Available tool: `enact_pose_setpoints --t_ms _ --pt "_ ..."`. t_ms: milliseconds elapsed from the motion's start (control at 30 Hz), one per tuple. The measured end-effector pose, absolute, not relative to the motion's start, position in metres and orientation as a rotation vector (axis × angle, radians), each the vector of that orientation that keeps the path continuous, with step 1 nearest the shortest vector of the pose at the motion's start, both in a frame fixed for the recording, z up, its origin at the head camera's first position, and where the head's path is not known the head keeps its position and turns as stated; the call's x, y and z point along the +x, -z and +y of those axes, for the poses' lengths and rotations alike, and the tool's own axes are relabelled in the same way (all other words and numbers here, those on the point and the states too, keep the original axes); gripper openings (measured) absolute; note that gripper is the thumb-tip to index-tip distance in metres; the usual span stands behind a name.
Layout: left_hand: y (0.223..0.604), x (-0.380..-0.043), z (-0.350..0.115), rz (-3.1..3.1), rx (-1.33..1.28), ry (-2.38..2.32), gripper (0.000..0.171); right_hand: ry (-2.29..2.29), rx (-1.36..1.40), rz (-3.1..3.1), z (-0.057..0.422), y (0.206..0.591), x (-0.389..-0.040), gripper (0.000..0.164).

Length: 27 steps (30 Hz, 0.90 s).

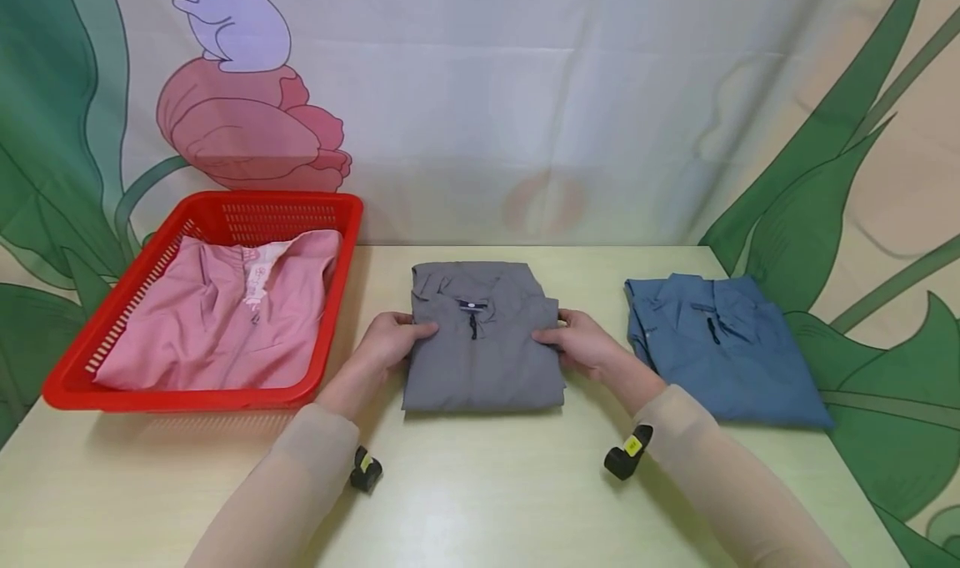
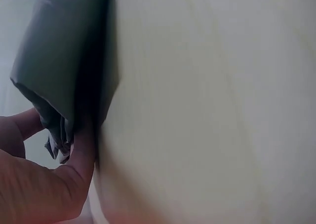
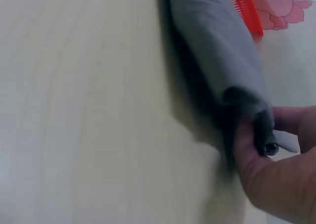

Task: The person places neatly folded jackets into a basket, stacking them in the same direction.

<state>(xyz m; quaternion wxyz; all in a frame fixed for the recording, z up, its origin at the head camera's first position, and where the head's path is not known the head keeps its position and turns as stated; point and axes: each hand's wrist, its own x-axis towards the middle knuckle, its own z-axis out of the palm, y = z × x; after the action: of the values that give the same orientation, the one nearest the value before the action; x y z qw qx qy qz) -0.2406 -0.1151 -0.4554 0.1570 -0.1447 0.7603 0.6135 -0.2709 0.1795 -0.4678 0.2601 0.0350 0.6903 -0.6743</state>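
Observation:
A folded grey jacket (image 1: 480, 359) with a dark zip pull at its collar is at the middle of the table. My left hand (image 1: 390, 339) grips its left side, thumb on top and fingers underneath. On the opposite side my right hand (image 1: 583, 343) holds it the same way. In the left wrist view the left hand (image 2: 44, 179) pinches the layered edge of the grey jacket (image 2: 54, 51). The right wrist view has the right hand (image 3: 281, 169) pinching the other edge of the grey jacket (image 3: 222, 46), with shadow beneath the fabric.
On the left stands a red plastic basket (image 1: 341, 301) with a pink zip jacket (image 1: 217, 326) in it. A folded blue jacket (image 1: 727, 359) lies at the table's right edge. A printed curtain (image 1: 480, 118) hangs behind the pale table (image 1: 480, 501).

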Motion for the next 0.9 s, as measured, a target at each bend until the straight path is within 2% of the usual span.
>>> enact_pose_setpoints --t_ms 300,433,733,900 --pt "0.458 -0.244 -0.11 2.236 -0.375 -1.818 0.046 1.751 0.096 1.823 0.18 0.455 -0.281 0.061" --pt "0.458 -0.244 -0.108 2.256 -0.349 -1.828 0.045 1.738 0.064 1.75 0.184 0.456 -0.284 0.057" --pt "0.454 -0.244 -0.106 2.238 -0.298 -1.843 0.042 1.712 0.053 1.752 0.19 0.458 -0.285 0.069" --pt "0.452 -0.244 -0.106 2.265 -0.286 -1.819 0.042 1.695 0.065 1.793 0.191 0.455 -0.285 0.068"
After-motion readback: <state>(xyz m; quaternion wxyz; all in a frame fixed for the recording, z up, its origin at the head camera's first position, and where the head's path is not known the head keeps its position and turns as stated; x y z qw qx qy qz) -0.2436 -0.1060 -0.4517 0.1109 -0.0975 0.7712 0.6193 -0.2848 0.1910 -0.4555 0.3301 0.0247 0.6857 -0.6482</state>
